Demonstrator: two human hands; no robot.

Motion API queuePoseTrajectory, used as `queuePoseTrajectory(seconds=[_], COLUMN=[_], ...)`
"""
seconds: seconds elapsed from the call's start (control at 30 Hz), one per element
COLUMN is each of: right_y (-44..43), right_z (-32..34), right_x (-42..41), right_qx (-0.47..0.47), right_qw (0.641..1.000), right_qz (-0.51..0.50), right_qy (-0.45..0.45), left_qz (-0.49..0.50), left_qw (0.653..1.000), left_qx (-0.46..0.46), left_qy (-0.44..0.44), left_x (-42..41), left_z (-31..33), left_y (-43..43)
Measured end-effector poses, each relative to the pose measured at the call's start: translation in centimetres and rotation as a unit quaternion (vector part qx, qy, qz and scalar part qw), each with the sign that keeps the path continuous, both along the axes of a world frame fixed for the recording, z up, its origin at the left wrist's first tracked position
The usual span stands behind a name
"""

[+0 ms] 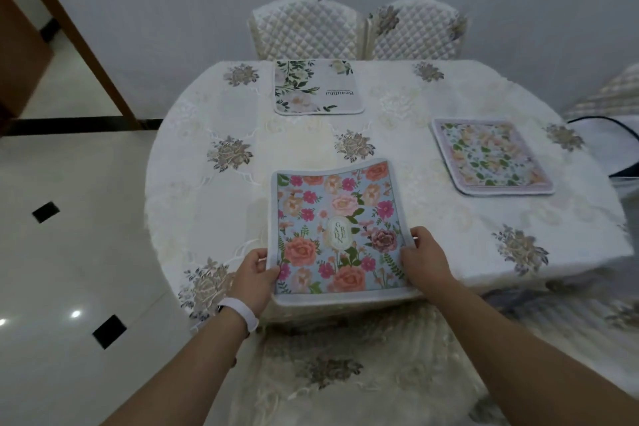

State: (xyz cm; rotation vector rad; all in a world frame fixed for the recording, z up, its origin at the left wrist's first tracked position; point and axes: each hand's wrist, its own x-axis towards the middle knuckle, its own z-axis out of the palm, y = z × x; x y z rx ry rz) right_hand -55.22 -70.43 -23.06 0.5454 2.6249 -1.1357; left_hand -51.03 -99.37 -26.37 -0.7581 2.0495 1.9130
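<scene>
Dining table [449, 218] under a white embroidered cloth, seen from its near edge; two quilted chairs [304, 31] stand at the far edge against a plain wall, and pale floor tiles lie off the left edge. Blue floral mat [332, 218]: at the middle of the near edge, its near border level with that edge, its body reaching away toward the table's centre. Left hand [254, 278], with a white wristband [242, 316]: pinches the mat's left border close to the near-left corner, thumb on top. Right hand [427, 263]: grips the right border a little farther up, fingers curled over the rim; so both hands are closed on the mat, neither free. Key relation: both grips sit on the near half, one on each side, so the whole unsupported length lies ahead of the hands; the long axis appears to run from the near edge toward the far edge; the far-right corner curls up off the cloth, while the far-left corner looks flatter. Neither hand is clearly the nearer; the right is slightly ahead. Judgement: settling the mat flat calls for lowering or drawing it evenly, since the raised corner is out of direct reach. Green-leaf mat [316, 86]: flat at the far edge. Pink-bordered mat [491, 157]: flat near the right edge, well apart from the hands.
</scene>
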Motion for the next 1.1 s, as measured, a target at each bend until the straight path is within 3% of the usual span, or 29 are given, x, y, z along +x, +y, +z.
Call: queuePoseTrajectory(seconds=[0.43,0.6,0.7,0.8,0.9,1.1], right_y=[2.4,3.1,4.1,5.1,6.0,6.4], right_z=[-5.4,-7.0,-7.2,-6.9,-7.1,-7.8], right_x=[-2.6,-2.7,-2.0,-1.0,0.0,0.4], right_qx=[0.047,0.014,0.097,0.203,0.227,0.241], right_qw=[0.998,0.998,0.990,0.952,0.920,0.905], right_qz=[0.046,0.034,0.092,0.226,0.315,0.345], right_qy=[-0.008,-0.047,-0.049,-0.025,-0.046,-0.053], left_qz=[-0.013,-0.041,-0.119,-0.254,-0.339,-0.363], left_qw=[0.989,0.976,0.948,0.885,0.835,0.816], left_qx=[-0.140,-0.203,-0.293,-0.388,-0.433,-0.449], left_qy=[-0.051,-0.062,-0.022,0.027,0.017,0.027], left_x=[-2.9,-2.3,-1.4,-1.1,-0.9,-0.7], left_z=[-2.9,-4.0,-4.6,-5.4,-5.7,-6.1], left_y=[2.6,1.8,0.8,-0.4,-0.7,-0.3])
